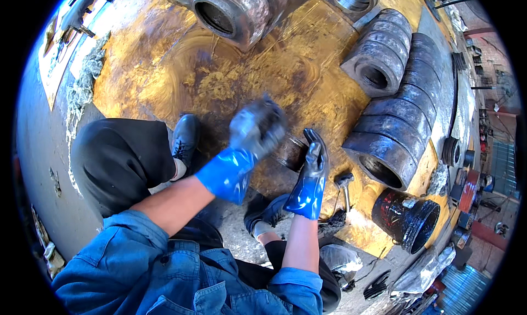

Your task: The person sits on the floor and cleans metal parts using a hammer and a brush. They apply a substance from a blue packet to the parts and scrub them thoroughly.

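Observation:
A short dark metal ring (291, 152) stands on the oily yellow-brown sheet between my hands. My left hand (258, 127), in a blue and dark grey glove, is above and to the left of the ring. Motion blurs it, but it looks closed round something dark that I cannot make out. Beside the ring's right side is my right hand (314, 160), gloved alike, with its fingers stretched out and pressed together. It seems to rest against the ring, whose lower part is partly hidden.
Thick metal cylinders (392, 120) lie in rows to the right. A large hollow metal part (236, 18) lies at the far side. A dark stained bucket (403, 216) stands at the right, near a brush-like tool (344, 186). Grey fibrous rag (88, 73) lies far left.

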Demonstrator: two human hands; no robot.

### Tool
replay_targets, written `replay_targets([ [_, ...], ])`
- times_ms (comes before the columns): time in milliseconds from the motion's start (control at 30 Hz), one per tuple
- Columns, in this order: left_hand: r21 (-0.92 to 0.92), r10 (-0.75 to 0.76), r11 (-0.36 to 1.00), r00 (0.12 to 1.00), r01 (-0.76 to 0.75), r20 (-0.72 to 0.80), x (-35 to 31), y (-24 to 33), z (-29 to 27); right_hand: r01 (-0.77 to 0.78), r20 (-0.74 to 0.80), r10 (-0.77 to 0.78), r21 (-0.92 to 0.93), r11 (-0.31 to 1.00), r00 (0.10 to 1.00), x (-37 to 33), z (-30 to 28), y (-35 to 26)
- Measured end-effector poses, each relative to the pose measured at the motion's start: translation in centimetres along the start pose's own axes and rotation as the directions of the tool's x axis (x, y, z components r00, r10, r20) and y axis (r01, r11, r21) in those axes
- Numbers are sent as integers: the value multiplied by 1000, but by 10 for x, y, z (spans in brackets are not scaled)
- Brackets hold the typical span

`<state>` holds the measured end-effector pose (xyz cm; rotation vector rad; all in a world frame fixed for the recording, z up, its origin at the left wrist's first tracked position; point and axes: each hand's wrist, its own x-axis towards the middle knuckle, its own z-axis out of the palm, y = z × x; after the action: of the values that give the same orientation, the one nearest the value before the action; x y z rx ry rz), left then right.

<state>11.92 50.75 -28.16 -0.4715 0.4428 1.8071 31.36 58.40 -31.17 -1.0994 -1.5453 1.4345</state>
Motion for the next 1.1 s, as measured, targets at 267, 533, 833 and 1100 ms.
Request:
replay_targets([
  [267, 803, 378, -5, 743, -596, 553, -9, -11, -27, -60, 314, 267, -541, 839, 911, 25, -3, -17],
  [533, 709, 527, 556, 844, -432, 101, 4, 10, -33, 135, 353, 90, -565, 814, 931, 36, 21, -25],
  [833, 662, 633, 529, 767, -531, 109, 30, 1, -36, -80, 190, 184, -454, 888, 964, 38, 22, -30],
  [1100, 795, 395, 345, 845, -500, 360, 121, 14, 14, -343, -296, 301, -103, 934, 907, -1, 61, -29],
])
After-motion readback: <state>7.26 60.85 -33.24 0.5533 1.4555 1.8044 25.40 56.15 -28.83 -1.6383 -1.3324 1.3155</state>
